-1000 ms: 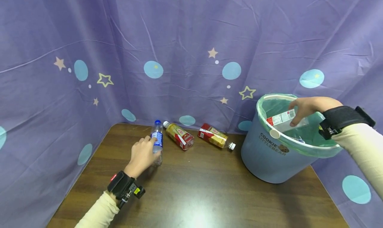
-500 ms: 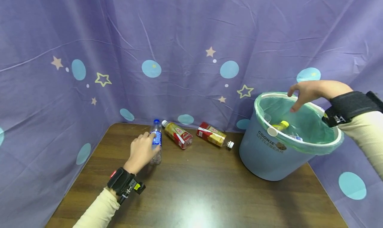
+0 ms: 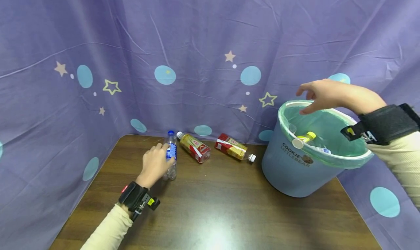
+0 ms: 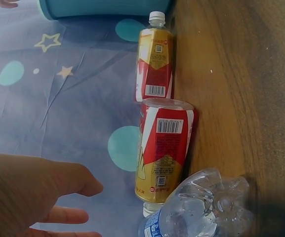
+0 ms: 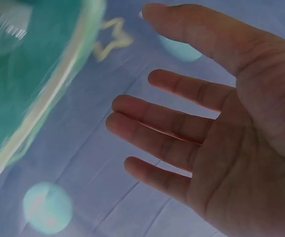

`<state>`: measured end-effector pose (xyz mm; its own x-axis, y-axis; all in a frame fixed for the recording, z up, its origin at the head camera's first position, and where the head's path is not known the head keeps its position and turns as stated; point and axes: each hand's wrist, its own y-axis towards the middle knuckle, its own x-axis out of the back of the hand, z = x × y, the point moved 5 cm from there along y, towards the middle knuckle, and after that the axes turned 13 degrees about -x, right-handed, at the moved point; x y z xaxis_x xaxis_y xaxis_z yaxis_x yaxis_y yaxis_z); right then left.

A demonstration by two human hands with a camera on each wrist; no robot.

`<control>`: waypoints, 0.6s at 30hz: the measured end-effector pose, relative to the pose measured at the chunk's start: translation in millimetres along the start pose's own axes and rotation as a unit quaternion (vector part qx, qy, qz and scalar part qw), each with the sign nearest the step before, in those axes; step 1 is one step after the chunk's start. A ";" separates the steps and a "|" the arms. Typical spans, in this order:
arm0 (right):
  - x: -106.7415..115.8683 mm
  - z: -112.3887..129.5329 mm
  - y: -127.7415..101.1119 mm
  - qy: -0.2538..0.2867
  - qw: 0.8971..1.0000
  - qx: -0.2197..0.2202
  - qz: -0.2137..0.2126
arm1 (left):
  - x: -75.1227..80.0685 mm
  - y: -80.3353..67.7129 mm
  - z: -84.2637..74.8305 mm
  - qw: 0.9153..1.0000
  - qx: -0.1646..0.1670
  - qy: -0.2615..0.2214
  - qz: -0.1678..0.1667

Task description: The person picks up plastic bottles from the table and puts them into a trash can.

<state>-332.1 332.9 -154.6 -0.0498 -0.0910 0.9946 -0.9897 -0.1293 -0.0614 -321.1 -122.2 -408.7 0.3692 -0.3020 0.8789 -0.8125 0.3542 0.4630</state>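
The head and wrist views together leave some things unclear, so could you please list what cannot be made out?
- Whether the left hand grips the clear bottle: head view, the hand's back covers the contact; left wrist view shows spread fingers, apart from it.
- Bin contents: head view, the rim hides all but a yellow-capped bottle.
- Bin rim: right wrist view, blurred.
- Label text on the two lying bottles: too small.
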 end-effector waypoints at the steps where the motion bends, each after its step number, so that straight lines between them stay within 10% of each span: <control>1: 0.9 7.5 -2.8 0.003 1.000 0.005 -0.009 | -0.6 0.5 0.5 1.000 0.002 0.000 0.004; 18: -36.2 105.6 -58.4 0.065 0.987 0.116 -0.093 | -11.2 8.1 9.9 0.999 0.026 0.000 0.044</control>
<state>-258.3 239.5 -195.9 0.0970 0.0812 0.9920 -0.9265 -0.3567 0.1198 -336.3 -124.7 -416.0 0.2957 -0.2712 0.9160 -0.8644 0.3322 0.3774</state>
